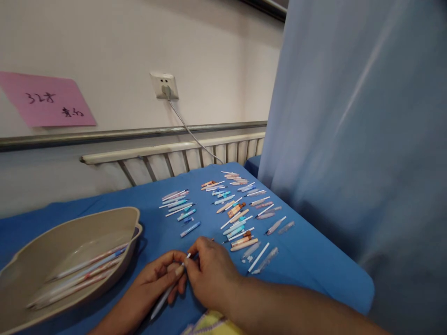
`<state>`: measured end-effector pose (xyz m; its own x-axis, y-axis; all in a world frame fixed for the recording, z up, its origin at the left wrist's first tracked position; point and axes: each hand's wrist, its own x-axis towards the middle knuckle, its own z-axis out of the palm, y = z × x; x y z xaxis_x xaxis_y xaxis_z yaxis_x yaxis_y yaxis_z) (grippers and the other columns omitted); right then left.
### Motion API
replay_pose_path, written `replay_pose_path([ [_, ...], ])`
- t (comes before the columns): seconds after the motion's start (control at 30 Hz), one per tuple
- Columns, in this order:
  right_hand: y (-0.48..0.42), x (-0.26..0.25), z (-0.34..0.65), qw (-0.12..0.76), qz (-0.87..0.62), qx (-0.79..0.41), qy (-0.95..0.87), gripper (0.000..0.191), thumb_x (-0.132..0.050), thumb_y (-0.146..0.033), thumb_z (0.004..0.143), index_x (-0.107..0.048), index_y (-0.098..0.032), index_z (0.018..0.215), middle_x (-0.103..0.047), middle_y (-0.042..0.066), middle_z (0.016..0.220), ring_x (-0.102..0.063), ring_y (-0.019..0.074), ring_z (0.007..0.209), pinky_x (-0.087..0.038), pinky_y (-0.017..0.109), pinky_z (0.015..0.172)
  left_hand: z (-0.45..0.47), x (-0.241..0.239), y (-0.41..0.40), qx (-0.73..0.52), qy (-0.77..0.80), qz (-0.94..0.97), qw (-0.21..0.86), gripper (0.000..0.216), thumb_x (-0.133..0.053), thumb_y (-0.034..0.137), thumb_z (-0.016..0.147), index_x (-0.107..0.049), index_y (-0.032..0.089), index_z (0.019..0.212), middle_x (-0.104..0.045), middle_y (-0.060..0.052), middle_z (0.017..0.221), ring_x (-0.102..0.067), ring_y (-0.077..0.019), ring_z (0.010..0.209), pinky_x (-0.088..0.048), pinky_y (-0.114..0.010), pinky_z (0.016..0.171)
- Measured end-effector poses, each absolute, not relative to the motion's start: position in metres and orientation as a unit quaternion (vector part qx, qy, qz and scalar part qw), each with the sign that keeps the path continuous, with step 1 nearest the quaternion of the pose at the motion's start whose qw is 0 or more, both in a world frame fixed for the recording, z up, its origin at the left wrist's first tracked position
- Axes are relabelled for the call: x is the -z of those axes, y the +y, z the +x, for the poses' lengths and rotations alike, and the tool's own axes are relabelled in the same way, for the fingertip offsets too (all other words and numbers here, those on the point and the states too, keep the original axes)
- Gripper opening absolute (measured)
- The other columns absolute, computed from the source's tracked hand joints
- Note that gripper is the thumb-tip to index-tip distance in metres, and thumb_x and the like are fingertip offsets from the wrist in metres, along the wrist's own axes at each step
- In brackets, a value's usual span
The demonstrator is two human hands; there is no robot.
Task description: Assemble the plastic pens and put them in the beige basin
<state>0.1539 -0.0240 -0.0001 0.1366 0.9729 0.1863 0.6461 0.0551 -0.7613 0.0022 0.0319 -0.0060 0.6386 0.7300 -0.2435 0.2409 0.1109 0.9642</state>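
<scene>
Low in the middle, my left hand (159,274) is closed around a pale grey-blue pen barrel (162,302), whose pointed end slants down to the left. My right hand (213,272) meets it at the upper end, thumb and fingers pinched on a thin white pen refill (189,255); the fingers partly hide where refill and barrel meet. Just right of my hands lie a loose white refill (259,257) and a clear barrel (266,260). Beyond, loose pen parts lie in groups: blue barrels (190,229), orange-brown pieces (236,210) and light wood-coloured barrels (244,244).
A beige tray (134,218) with several pens (87,267) inside stands at the left on the blue bed sheet (307,265). A rail (167,148) runs along the back, with a plugged cable (188,130) hanging over it. A blue curtain (349,116) hangs at the right. Yellow cloth (216,323) shows below.
</scene>
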Motion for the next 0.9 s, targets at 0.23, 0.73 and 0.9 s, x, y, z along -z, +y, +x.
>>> replay_pose_path([
  [0.23,-0.0218,0.0007,0.1572,0.371,-0.644,-0.222,-0.632,0.012,-0.050,-0.024,0.084,-0.061,-0.020,0.089,-0.068,0.005,0.088,-0.061,0.0187,0.085,-0.042,0.028,0.073,0.0006,0.0098,0.0337,-0.181,0.384,0.651,0.629,0.030,-0.061,0.041,0.077,-0.057,0.016,0.093,-0.061,0.001,0.056,-0.048,-0.0086,0.044,-0.036,-0.019,0.045],
  [0.73,-0.0235,0.0059,0.1545,0.362,-0.636,-0.221,-0.644,0.012,-0.047,-0.022,0.084,-0.059,-0.020,0.088,-0.068,0.005,0.087,-0.062,0.0195,0.085,-0.042,0.028,0.072,0.0049,0.0081,0.0309,-0.192,0.405,0.648,0.616,0.027,-0.058,0.042,0.080,-0.057,0.014,0.076,-0.056,0.003,0.051,-0.042,-0.0057,0.041,-0.032,-0.016,0.042],
  [0.9,-0.0243,0.0058,0.1545,0.359,-0.632,-0.214,-0.653,0.012,-0.047,-0.022,0.084,-0.058,-0.020,0.089,-0.068,0.005,0.087,-0.062,0.0194,0.083,-0.042,0.028,0.070,0.0036,0.0098,0.0322,-0.190,0.400,0.643,0.624,0.026,-0.059,0.041,0.079,-0.057,0.015,0.076,-0.055,0.003,0.049,-0.040,-0.0053,0.040,-0.029,-0.016,0.041],
])
